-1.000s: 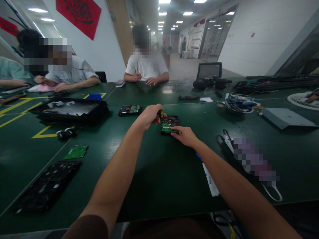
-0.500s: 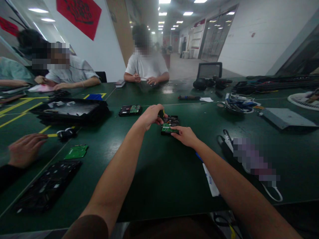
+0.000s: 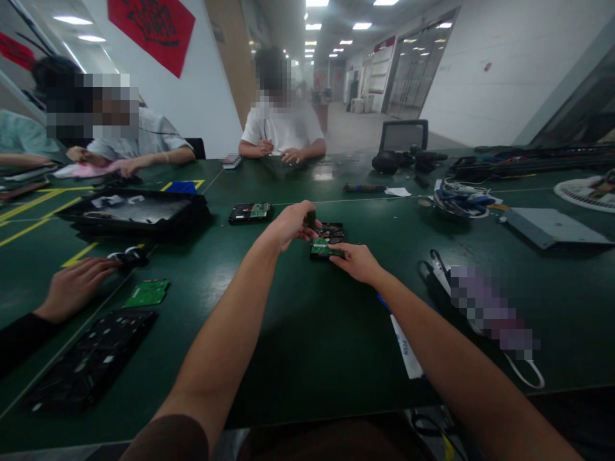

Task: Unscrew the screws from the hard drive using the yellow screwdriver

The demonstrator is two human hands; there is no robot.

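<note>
A hard drive (image 3: 331, 232) with a green circuit board lies in front of me, mid-table. My left hand (image 3: 294, 225) is closed around a screwdriver (image 3: 311, 219), of which mainly the dark handle shows. It is held upright over the left side of the drive; the tip is hidden by my fingers. From the right, my right hand (image 3: 358, 261) grips the near right edge of the drive, fingers resting on the board. Just beyond my left wrist lies a second hard drive (image 3: 250, 212), board side up.
At left are a black tray (image 3: 139, 214), a loose green circuit board (image 3: 148, 292) and a black plastic frame (image 3: 93, 358). A co-worker's hand (image 3: 79, 288) reaches in there. A cable bundle (image 3: 464, 198), a grey metal box (image 3: 557, 227) and a lanyard (image 3: 439, 272) lie right. People sit opposite.
At the left, the co-worker's hand has moved right and forward to the small black and white object. My own hands and the hard drive stay almost in place; the screwdriver handle looks slightly turned.
</note>
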